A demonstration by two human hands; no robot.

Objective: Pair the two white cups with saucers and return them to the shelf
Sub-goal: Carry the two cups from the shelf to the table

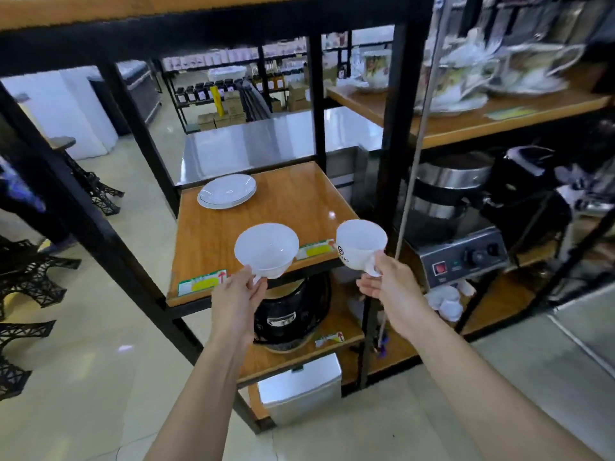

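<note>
With both cups held clear of the wooden shelf (266, 201), the step in hand appears to be bringing them in over the board toward the saucers (227, 190).

State of the parts:
- The left hand (237, 296) has its fingers closed on the handle of the left cup (266, 249), which hangs above the front edge of the shelf, mouth tipped toward the camera.
- The right hand (382, 281) has its fingers closed on the handle of the right cup (361, 244), just off the shelf's front right corner, near the black upright post (392, 128).
- The saucers lie stacked, one on the other, at the rear left of the shelf, well apart from both cups.

Recommended procedure:
1. Level each cup before lowering it; a tilted base is likely to rock on landing.
2. Because the saucers are stacked, only one cup can be seated at once. Set the right cup down on bare board first, which frees a hand to separate the stack.
3. Keep the right cup clear of the post while moving inward.
4. Centre each cup in the saucer's well, and release the handle only once the base sits flat.

Glazed ware probably slides easily; lower it slowly.
</note>
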